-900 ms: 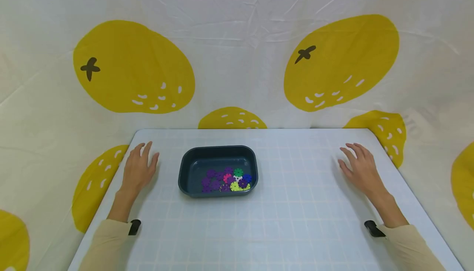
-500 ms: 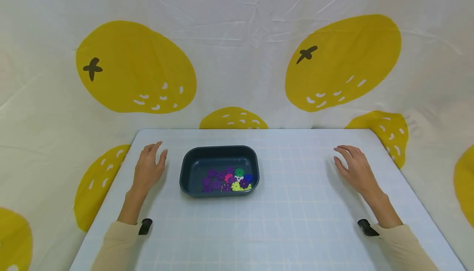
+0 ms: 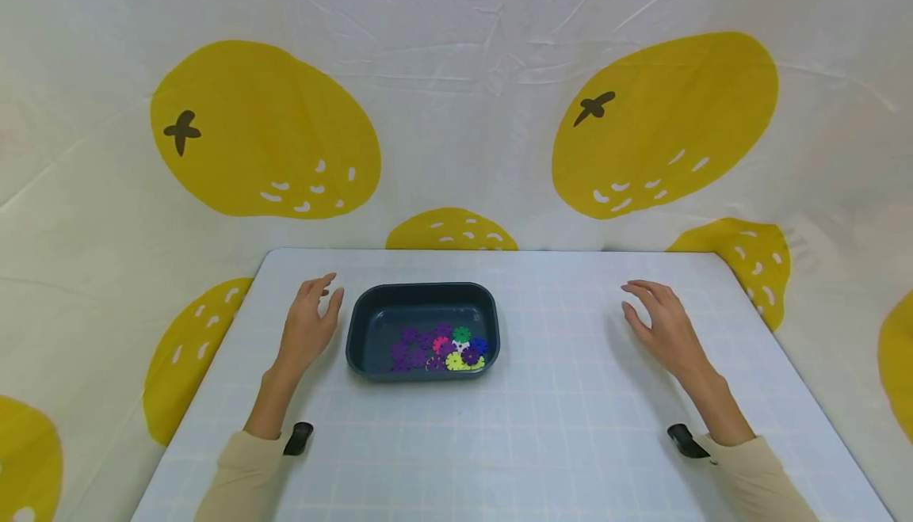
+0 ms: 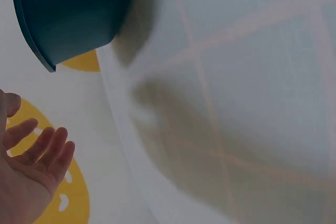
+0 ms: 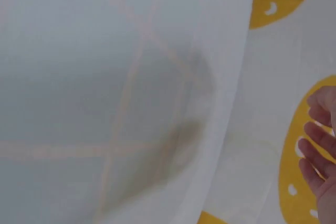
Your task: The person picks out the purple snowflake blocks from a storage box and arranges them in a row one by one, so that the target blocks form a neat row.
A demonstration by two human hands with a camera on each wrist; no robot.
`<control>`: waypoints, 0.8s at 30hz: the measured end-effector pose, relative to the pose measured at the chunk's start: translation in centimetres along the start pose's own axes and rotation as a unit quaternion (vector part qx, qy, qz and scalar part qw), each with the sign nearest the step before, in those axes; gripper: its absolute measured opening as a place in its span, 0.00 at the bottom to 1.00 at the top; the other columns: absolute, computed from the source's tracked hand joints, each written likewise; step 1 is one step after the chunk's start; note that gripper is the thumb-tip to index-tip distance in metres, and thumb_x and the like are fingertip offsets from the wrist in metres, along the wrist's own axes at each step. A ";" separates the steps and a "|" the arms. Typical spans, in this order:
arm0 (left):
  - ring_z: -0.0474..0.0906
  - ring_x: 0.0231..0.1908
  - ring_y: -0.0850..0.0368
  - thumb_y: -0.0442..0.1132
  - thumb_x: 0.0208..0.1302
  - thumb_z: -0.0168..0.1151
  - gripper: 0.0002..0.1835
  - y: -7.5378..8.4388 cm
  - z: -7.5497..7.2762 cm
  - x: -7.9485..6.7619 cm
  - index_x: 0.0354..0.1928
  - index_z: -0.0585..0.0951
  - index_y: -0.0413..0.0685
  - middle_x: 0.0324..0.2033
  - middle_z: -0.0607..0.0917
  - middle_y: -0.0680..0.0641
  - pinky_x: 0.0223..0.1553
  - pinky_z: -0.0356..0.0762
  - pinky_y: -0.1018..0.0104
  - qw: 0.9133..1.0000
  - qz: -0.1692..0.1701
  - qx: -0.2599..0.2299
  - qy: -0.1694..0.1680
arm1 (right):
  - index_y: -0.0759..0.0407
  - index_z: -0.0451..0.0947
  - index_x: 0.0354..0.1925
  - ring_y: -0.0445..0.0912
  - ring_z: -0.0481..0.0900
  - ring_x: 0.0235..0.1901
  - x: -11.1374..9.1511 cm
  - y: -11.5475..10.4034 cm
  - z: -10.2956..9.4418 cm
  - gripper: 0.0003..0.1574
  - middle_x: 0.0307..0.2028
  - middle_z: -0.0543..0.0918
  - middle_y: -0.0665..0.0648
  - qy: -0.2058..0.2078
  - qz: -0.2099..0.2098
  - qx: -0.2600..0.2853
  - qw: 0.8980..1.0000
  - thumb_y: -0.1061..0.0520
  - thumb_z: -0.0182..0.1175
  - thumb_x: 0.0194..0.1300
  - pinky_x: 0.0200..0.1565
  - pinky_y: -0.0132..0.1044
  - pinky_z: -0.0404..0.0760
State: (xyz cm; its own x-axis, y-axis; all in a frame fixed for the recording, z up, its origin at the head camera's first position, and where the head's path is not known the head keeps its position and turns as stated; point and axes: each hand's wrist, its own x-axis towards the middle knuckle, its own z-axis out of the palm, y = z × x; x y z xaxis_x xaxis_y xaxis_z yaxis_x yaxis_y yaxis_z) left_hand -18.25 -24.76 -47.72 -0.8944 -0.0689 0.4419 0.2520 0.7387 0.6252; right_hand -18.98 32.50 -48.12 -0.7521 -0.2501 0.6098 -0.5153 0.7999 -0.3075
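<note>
A dark blue-green rectangular tray stands on the table, left of the middle. In its right half lie several flat, notched plastic discs: purple ones, a green one, a pink one, yellow ones, plus blue and white. My left hand hovers just left of the tray, fingers loosely bent and holding nothing. In the left wrist view the tray's outer wall shows above that hand. Well to the tray's right, my right hand is held over the table with nothing in its relaxed fingers.
The white table carries a pale grid cloth and has rounded far corners. Behind it hangs a white curtain printed with large yellow fruit. Black bands sit at both sleeve cuffs.
Both hands have moved inward: the left hand rightward, closer to the tray, and the right hand leftward. The tray and its discs stay where they were on the table.
</note>
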 end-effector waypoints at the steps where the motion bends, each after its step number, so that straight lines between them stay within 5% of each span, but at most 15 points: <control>1: 0.78 0.51 0.33 0.36 0.76 0.60 0.21 0.1 0.1 0.0 0.64 0.76 0.32 0.55 0.77 0.30 0.51 0.75 0.38 1.000 0.004 -0.006 0.001 | 0.68 0.82 0.54 0.61 0.75 0.56 0.1 -0.2 0.1 0.22 0.54 0.81 0.65 -0.001 0.002 0.004 1.000 0.70 0.71 0.60 0.66 0.33 0.66; 7: 0.81 0.49 0.34 0.34 0.75 0.60 0.20 0.5 1.1 -0.4 0.64 0.76 0.30 0.54 0.78 0.29 0.48 0.78 0.40 0.999 0.017 -0.038 -0.017 | 0.68 0.82 0.55 0.60 0.75 0.57 0.5 -1.3 1.0 0.23 0.54 0.81 0.65 -0.006 0.010 0.030 0.999 0.70 0.71 0.60 0.65 0.20 0.57; 14: 0.83 0.43 0.38 0.34 0.75 0.60 0.19 0.8 1.6 -1.0 0.62 0.78 0.30 0.51 0.80 0.28 0.44 0.82 0.44 0.998 0.006 -0.057 -0.029 | 0.66 0.81 0.56 0.59 0.75 0.58 1.2 -2.8 1.7 0.23 0.56 0.81 0.63 -0.012 0.015 0.054 0.998 0.67 0.70 0.63 0.65 0.20 0.57; 21: 0.83 0.40 0.42 0.35 0.75 0.61 0.18 1.3 1.9 -1.5 0.62 0.79 0.32 0.49 0.83 0.33 0.40 0.78 0.71 0.996 -0.026 -0.072 -0.035 | 0.65 0.81 0.56 0.58 0.74 0.58 1.8 -4.3 2.3 0.23 0.56 0.81 0.63 -0.013 0.009 0.078 0.997 0.69 0.70 0.63 0.65 0.20 0.58; 24: 0.83 0.40 0.42 0.35 0.76 0.60 0.18 1.6 1.9 -1.6 0.61 0.79 0.32 0.48 0.84 0.34 0.39 0.76 0.74 0.995 -0.042 -0.081 -0.037 | 0.65 0.81 0.56 0.58 0.75 0.58 2.0 -5.0 2.7 0.23 0.56 0.81 0.63 -0.015 0.008 0.084 0.996 0.68 0.70 0.63 0.65 0.21 0.60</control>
State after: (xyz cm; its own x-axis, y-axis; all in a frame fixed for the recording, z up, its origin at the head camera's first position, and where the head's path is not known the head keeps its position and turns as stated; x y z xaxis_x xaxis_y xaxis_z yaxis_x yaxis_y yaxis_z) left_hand -17.11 -22.24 -48.67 -0.9384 -0.0713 0.3382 0.2260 0.6137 0.7565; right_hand -19.00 26.51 -47.37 -0.7720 -0.2564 0.5816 -0.5623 0.7021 -0.4369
